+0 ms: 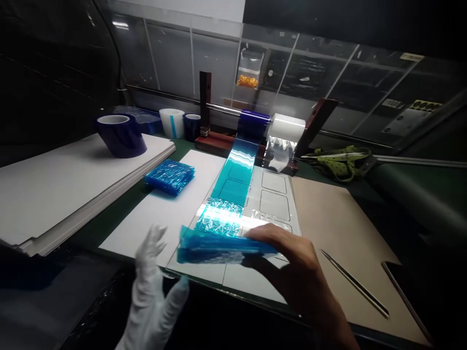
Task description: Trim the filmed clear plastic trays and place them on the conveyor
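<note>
The right hand [292, 262], bare, grips a stack of blue film pieces [219, 248] by its right end, fingers closed over the top edge, and holds it low over the near part of a white board [160, 214]. The left hand [153, 287], in a white glove, is spread open just left of the stack, fingers released and holding nothing; whether its fingertips touch the stack cannot be told.

Directly behind the stack a crinkled, shiny patch of film lies on the board, and from it a strip of blue film [235, 175] runs back and up to a dark blue roll [253, 124] on a horizontal bar. A white roll [289, 129] sits beside it on the same bar, with clear film hanging down. A clear sheet with square outlines [273, 192] lies right of the strip.

A second pile of blue film pieces [170, 176] rests farther left on the board. On a stack of white sheets [54, 189] at far left stands a loose blue tape roll [120, 133]. To the right lies a brown board [339, 218] with a thin metal rod [352, 282] on it, well apart from the right hand.
</note>
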Demonstrator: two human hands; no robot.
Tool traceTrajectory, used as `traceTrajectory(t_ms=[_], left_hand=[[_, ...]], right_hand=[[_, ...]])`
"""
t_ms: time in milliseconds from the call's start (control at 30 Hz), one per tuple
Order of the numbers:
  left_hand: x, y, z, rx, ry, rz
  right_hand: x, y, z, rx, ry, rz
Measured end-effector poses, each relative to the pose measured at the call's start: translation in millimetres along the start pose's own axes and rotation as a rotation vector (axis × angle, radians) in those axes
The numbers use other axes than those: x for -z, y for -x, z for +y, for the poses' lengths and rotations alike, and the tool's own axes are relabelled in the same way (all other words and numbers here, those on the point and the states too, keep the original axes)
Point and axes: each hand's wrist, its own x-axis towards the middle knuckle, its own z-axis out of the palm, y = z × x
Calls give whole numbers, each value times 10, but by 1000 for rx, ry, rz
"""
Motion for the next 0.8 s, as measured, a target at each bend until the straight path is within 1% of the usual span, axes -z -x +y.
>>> traceTrajectory(t_ms=[67, 133, 167, 233, 267, 333, 400, 467, 533, 600, 633, 667, 700, 733, 800], left_hand=[[-257, 56, 43, 57, 52, -231], [-502, 114, -3, 73, 100, -424], [-605, 137, -46, 64, 131, -489], [-754, 167, -144, 59, 187, -546], [-798, 174, -187, 66, 204, -541], [-832, 176, -246, 114, 224, -504], [-814, 174, -263, 167, 246, -480], [-771, 176, -249, 169, 247, -487], [-729, 174, -228, 114, 235, -493], [-713, 147, -230, 49, 257, -455], [-720, 120, -246, 20, 287, -403], [-736, 86, -275, -1, 318, -339], [-759, 48, -314, -14, 343, -276], [-787, 12, -360, -13, 358, -223], [-836, -33, -451, 19, 349, -165]], right_hand=[[102, 285, 113, -74, 26, -29], [60, 585, 270, -227, -6, -25], [4, 724, 350, -336, -50, 5], [-140, 948, 485, -500, -202, 144], [-217, 1026, 533, -551, -281, 205], [-360, 1109, 585, -572, -364, 262], [-445, 1111, 589, -538, -306, 258], [-416, 1054, 547, -503, -204, 254], [-243, 949, 445, -469, -150, 237], [34, 804, 284, -389, -59, 142], [177, 722, 192, -312, 89, 27], [303, 640, 101, -226, 262, -56], [396, 564, 20, -171, 394, -131], [450, 498, -43, -129, 516, -204], [444, 415, -102, -65, 674, -288]])
